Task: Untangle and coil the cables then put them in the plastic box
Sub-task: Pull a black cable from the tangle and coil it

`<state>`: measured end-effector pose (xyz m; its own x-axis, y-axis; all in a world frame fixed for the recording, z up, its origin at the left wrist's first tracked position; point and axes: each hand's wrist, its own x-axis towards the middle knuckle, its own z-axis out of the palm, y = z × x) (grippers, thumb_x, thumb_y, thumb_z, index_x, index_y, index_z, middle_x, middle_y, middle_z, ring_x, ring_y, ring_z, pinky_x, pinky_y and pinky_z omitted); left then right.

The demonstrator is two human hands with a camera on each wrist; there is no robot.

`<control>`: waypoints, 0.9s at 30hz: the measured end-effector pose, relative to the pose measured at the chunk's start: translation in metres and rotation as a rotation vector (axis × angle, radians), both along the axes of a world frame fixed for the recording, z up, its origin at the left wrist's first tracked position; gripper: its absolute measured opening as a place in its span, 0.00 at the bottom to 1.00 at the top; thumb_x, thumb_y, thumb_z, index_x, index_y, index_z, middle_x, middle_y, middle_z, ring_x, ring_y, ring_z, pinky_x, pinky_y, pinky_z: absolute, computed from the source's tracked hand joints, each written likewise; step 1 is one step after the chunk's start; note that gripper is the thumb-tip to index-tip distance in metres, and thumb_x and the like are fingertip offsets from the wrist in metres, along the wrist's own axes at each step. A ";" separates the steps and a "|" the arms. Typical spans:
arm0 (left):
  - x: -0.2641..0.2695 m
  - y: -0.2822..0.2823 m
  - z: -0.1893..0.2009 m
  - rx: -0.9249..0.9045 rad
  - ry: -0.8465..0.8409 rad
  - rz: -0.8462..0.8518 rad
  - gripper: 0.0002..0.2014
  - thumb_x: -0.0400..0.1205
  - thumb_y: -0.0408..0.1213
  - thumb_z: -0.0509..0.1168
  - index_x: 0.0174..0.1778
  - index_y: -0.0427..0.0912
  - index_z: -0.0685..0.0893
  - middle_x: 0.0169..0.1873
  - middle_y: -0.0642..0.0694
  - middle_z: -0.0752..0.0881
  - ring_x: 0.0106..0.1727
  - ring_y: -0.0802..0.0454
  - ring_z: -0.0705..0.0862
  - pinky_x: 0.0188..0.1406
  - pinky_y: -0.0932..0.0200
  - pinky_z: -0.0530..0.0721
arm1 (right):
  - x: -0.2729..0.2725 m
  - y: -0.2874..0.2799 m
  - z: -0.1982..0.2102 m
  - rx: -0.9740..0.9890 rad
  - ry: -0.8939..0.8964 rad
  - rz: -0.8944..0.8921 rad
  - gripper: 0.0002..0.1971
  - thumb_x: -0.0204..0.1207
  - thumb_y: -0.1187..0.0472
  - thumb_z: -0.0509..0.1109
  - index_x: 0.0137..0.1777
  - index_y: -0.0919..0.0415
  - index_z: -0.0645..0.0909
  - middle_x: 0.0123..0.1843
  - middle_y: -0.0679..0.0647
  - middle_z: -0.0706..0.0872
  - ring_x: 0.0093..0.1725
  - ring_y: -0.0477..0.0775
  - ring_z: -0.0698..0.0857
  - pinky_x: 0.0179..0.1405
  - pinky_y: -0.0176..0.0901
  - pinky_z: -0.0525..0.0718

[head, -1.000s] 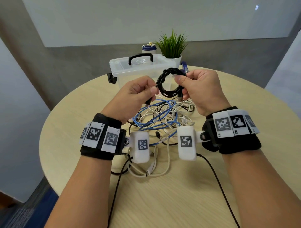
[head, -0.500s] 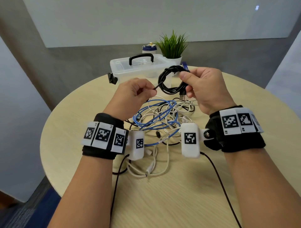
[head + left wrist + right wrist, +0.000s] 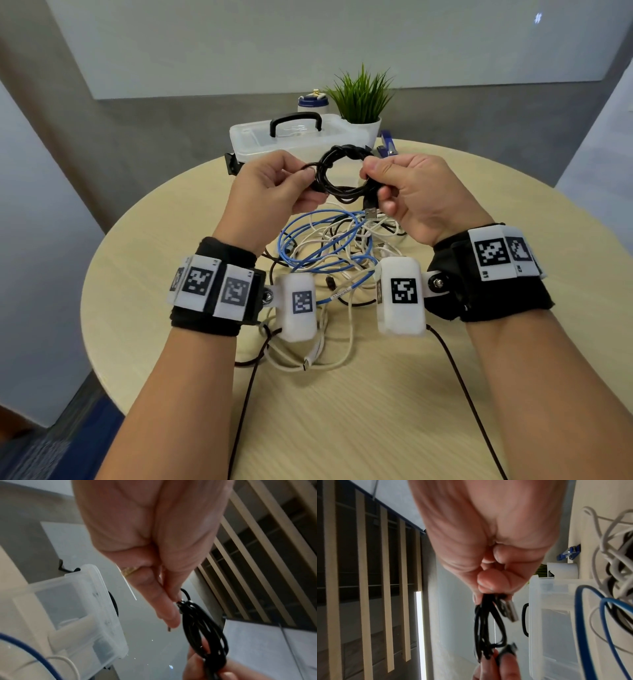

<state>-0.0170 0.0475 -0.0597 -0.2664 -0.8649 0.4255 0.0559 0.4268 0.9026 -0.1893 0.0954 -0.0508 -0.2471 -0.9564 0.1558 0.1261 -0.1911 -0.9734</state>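
Black cable coil (image 3: pixel 342 173) held above counter (image 3: pixel 342 411), left hand (image 3: pixel 270 192) and right hand (image 3: pixel 416 195) pinching opposite sides so loops stay together. Clear lidded plastic box (image 3: pixel 291 138) at far edge, blue-white cable tangle (image 3: pixel 329 250) beneath.

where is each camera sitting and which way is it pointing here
Head: worn on the head, looking forward and down at the round table; both forearms, the left hand and the right hand show.
Left wrist: under the left wrist, looking along the palm to the fingers pinching the black cable coil.
Right wrist: under the right wrist, looking along the palm to the fingers gripping the coil.
Shared: all three show the coil and the plastic box.
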 end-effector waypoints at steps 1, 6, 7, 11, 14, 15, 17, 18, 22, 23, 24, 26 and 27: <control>0.000 0.001 0.001 0.042 0.029 -0.052 0.10 0.83 0.26 0.62 0.37 0.39 0.76 0.31 0.44 0.88 0.31 0.55 0.89 0.29 0.67 0.85 | 0.000 0.000 0.000 0.008 -0.016 0.001 0.08 0.79 0.65 0.69 0.38 0.65 0.82 0.34 0.53 0.83 0.20 0.40 0.72 0.14 0.27 0.69; 0.003 0.004 0.005 0.182 0.191 -0.241 0.10 0.84 0.26 0.59 0.36 0.39 0.74 0.29 0.46 0.89 0.31 0.56 0.89 0.29 0.69 0.85 | 0.004 0.000 0.002 0.033 -0.100 0.031 0.08 0.80 0.64 0.68 0.39 0.65 0.81 0.34 0.51 0.83 0.20 0.40 0.71 0.14 0.26 0.68; 0.004 0.005 0.005 0.198 0.215 -0.262 0.10 0.84 0.26 0.59 0.36 0.39 0.74 0.29 0.46 0.89 0.31 0.56 0.89 0.29 0.69 0.85 | 0.005 0.001 0.002 0.037 -0.110 0.036 0.08 0.80 0.64 0.68 0.39 0.65 0.81 0.34 0.51 0.84 0.20 0.40 0.71 0.14 0.26 0.68; 0.003 0.008 0.004 0.204 0.254 -0.301 0.08 0.80 0.23 0.62 0.38 0.39 0.76 0.30 0.47 0.89 0.33 0.56 0.89 0.34 0.68 0.85 | 0.006 0.001 0.002 0.050 -0.143 0.036 0.09 0.80 0.65 0.68 0.38 0.65 0.81 0.33 0.52 0.83 0.20 0.39 0.71 0.14 0.26 0.68; -0.001 0.010 0.003 0.184 0.250 -0.302 0.09 0.69 0.23 0.69 0.38 0.38 0.77 0.30 0.46 0.89 0.33 0.54 0.88 0.35 0.66 0.85 | 0.008 0.000 0.002 0.060 -0.149 0.040 0.09 0.79 0.65 0.68 0.37 0.65 0.81 0.33 0.52 0.83 0.19 0.39 0.71 0.14 0.26 0.69; -0.002 0.010 0.002 0.179 0.247 -0.294 0.10 0.67 0.24 0.71 0.37 0.38 0.77 0.29 0.46 0.89 0.33 0.54 0.88 0.35 0.65 0.85 | 0.009 0.000 0.001 0.063 -0.143 0.040 0.09 0.79 0.65 0.69 0.38 0.66 0.81 0.33 0.53 0.83 0.20 0.40 0.72 0.14 0.26 0.69; -0.002 0.009 0.001 0.169 0.228 -0.274 0.14 0.64 0.23 0.75 0.37 0.40 0.77 0.29 0.47 0.88 0.32 0.55 0.87 0.36 0.63 0.86 | 0.010 0.000 0.001 0.067 -0.124 0.034 0.09 0.79 0.65 0.69 0.38 0.66 0.81 0.33 0.54 0.82 0.20 0.40 0.72 0.14 0.26 0.69; -0.003 0.009 0.001 0.166 0.218 -0.267 0.15 0.64 0.22 0.76 0.37 0.40 0.78 0.29 0.47 0.88 0.32 0.55 0.87 0.37 0.62 0.86 | 0.010 0.000 0.000 0.067 -0.114 0.030 0.09 0.79 0.65 0.69 0.38 0.66 0.81 0.33 0.54 0.82 0.20 0.40 0.72 0.15 0.26 0.70; -0.004 0.009 0.001 0.162 0.182 -0.223 0.18 0.64 0.17 0.74 0.39 0.41 0.78 0.30 0.45 0.89 0.32 0.53 0.86 0.34 0.62 0.84 | 0.011 0.000 -0.001 0.072 -0.083 0.023 0.07 0.79 0.65 0.70 0.40 0.67 0.82 0.35 0.55 0.83 0.19 0.40 0.72 0.15 0.26 0.70; -0.004 0.009 0.001 0.160 0.181 -0.210 0.17 0.66 0.16 0.72 0.39 0.41 0.78 0.30 0.45 0.89 0.32 0.52 0.86 0.33 0.62 0.83 | 0.011 0.000 0.000 0.073 -0.082 0.021 0.07 0.79 0.65 0.70 0.41 0.67 0.82 0.36 0.54 0.83 0.19 0.40 0.72 0.15 0.26 0.70; -0.004 0.009 0.001 0.160 0.184 -0.203 0.17 0.67 0.15 0.71 0.39 0.41 0.78 0.30 0.45 0.89 0.32 0.52 0.86 0.33 0.63 0.83 | 0.012 0.000 0.000 0.074 -0.087 0.021 0.07 0.79 0.65 0.69 0.41 0.67 0.82 0.36 0.54 0.83 0.19 0.40 0.72 0.15 0.26 0.70; -0.003 0.008 0.001 0.165 0.189 -0.215 0.14 0.68 0.19 0.71 0.39 0.40 0.78 0.31 0.47 0.90 0.33 0.54 0.87 0.33 0.64 0.83 | 0.012 0.000 0.001 0.074 -0.108 0.027 0.07 0.79 0.65 0.69 0.40 0.66 0.81 0.35 0.54 0.83 0.19 0.40 0.72 0.14 0.26 0.70; -0.002 0.009 0.001 0.168 0.190 -0.228 0.12 0.67 0.22 0.72 0.40 0.40 0.79 0.32 0.47 0.90 0.33 0.54 0.87 0.33 0.64 0.83 | 0.011 0.001 0.001 0.074 -0.117 0.029 0.08 0.79 0.65 0.69 0.39 0.66 0.81 0.35 0.54 0.83 0.19 0.40 0.72 0.14 0.27 0.70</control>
